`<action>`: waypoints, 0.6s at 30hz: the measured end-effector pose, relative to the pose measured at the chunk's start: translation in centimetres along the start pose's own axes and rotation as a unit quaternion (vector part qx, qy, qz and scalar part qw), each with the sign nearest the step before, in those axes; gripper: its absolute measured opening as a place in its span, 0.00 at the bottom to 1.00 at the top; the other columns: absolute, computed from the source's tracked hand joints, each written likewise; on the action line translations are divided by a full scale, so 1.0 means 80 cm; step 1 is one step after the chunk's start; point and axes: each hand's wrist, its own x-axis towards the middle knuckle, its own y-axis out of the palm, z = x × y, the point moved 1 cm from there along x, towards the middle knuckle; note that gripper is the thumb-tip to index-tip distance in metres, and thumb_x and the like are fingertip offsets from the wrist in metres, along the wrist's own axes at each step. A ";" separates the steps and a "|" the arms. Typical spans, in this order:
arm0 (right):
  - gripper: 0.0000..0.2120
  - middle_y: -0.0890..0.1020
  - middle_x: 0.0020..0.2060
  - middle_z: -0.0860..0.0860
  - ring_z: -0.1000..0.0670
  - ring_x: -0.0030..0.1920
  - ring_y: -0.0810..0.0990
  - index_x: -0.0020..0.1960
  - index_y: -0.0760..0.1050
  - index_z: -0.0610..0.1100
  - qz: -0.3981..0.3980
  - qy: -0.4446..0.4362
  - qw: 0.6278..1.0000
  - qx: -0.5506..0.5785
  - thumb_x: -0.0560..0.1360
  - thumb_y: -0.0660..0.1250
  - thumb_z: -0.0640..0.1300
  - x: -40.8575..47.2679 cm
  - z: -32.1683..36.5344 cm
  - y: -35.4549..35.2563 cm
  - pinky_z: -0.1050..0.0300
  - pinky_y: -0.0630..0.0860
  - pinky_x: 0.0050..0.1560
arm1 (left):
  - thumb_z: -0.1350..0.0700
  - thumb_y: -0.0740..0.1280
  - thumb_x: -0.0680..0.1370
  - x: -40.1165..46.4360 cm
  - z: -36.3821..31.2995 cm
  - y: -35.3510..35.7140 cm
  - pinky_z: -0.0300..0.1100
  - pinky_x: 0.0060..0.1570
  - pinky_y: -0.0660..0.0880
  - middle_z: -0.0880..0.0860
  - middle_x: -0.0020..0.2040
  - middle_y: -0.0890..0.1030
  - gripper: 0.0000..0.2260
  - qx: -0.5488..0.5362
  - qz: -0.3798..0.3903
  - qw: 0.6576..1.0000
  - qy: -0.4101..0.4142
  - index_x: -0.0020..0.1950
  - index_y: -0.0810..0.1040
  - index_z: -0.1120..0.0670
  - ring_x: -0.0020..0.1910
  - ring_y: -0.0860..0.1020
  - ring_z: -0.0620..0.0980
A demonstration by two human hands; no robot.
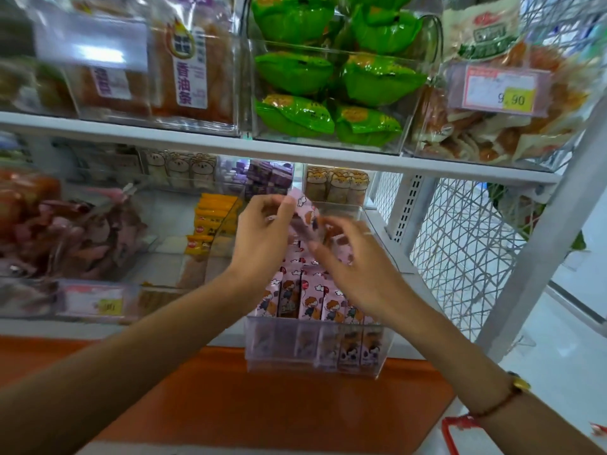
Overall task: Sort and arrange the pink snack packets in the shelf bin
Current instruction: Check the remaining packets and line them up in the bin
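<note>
Packet (303,218) sits pinched between our left hand (262,234) and right hand (358,267), fingers clamped on it. We should lower it upright into the bin (315,353) at 6 o'clock, flush with the row.

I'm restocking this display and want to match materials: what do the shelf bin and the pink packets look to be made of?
The shelf bin looks like clear rigid plastic, probably acrylic: the packets show through its straight front wall, with a faint sheen. The pink packets seem to be thin printed plastic film, fairly matte; the lifted packet, held by the left hand with the right hand alongside, bends softly.
</note>
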 end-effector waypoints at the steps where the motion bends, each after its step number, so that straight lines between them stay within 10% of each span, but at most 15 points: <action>1: 0.26 0.68 0.66 0.53 0.54 0.62 0.69 0.73 0.61 0.52 0.001 -0.006 1.000 0.005 0.77 0.60 0.57 -0.002 0.003 0.005 0.66 0.65 0.56 | 0.52 0.61 0.80 -0.011 -0.004 -0.009 0.37 0.46 0.79 0.51 0.47 0.80 0.10 -0.014 0.005 1.000 0.004 0.56 0.75 0.56 0.47 0.81 0.44; 8: 0.18 0.77 0.50 0.63 0.67 0.48 0.75 0.64 0.70 0.54 -0.017 0.000 0.991 0.129 0.75 0.67 0.52 -0.020 0.007 0.013 0.76 0.72 0.44 | 0.52 0.62 0.80 -0.030 -0.010 -0.037 0.32 0.40 0.77 0.49 0.47 0.84 0.06 -0.059 0.058 0.997 0.007 0.52 0.77 0.52 0.47 0.83 0.43; 12: 0.22 0.85 0.46 0.53 0.55 0.47 0.83 0.60 0.74 0.47 -0.015 0.147 0.919 0.366 0.69 0.71 0.52 -0.018 0.000 0.010 0.58 0.77 0.53 | 0.54 0.60 0.81 -0.036 0.000 -0.039 0.34 0.45 0.78 0.40 0.55 0.79 0.09 0.037 0.107 0.992 0.056 0.58 0.75 0.44 0.52 0.78 0.35; 18: 0.21 0.85 0.46 0.51 0.53 0.50 0.83 0.60 0.75 0.45 -0.017 0.185 0.892 0.412 0.71 0.70 0.52 -0.019 -0.002 0.013 0.53 0.78 0.53 | 0.50 0.73 0.71 -0.055 0.010 -0.026 0.27 0.46 0.74 0.34 0.56 0.75 0.19 0.141 0.158 0.972 0.102 0.59 0.72 0.39 0.53 0.74 0.31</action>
